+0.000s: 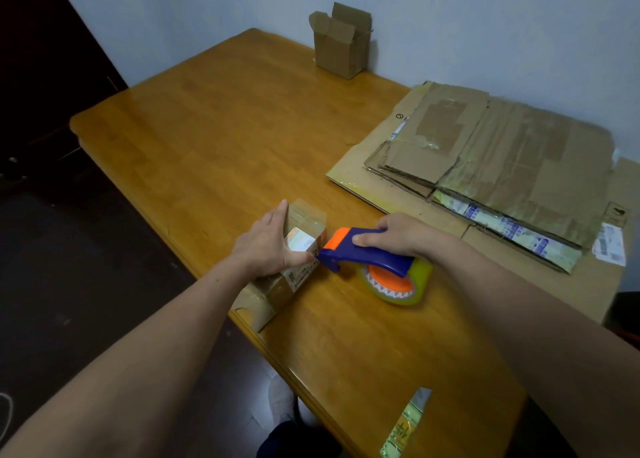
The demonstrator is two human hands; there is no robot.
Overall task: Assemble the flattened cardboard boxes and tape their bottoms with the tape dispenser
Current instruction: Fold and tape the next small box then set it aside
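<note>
The box (306,220) lies on its side near the left edge of the tabletop (225,128), with shiny tape across its far end and a white label on its upper face. The left hand (266,246) rests flat on it – grip open, fingers straight along the box's left side and the thumb spread toward the label. The right hand (398,235) has its grip closed round the blue handle of the dispenser (375,256), fingers curled over the top. The dispenser's blue-and-orange front end meets the right side of the box just beside the left thumb, while its tape roll (394,289) sits low against the tabletop.

To the right, a stack of flattened boxes (502,152) lies on a larger cardboard sheet (360,166), well apart from the hands. A second small box (341,45) stands upright at the far edge by the wall, its top flaps open. Near the front edge a short yellowish strip (408,423) lies flat – what it is, I cannot tell.
</note>
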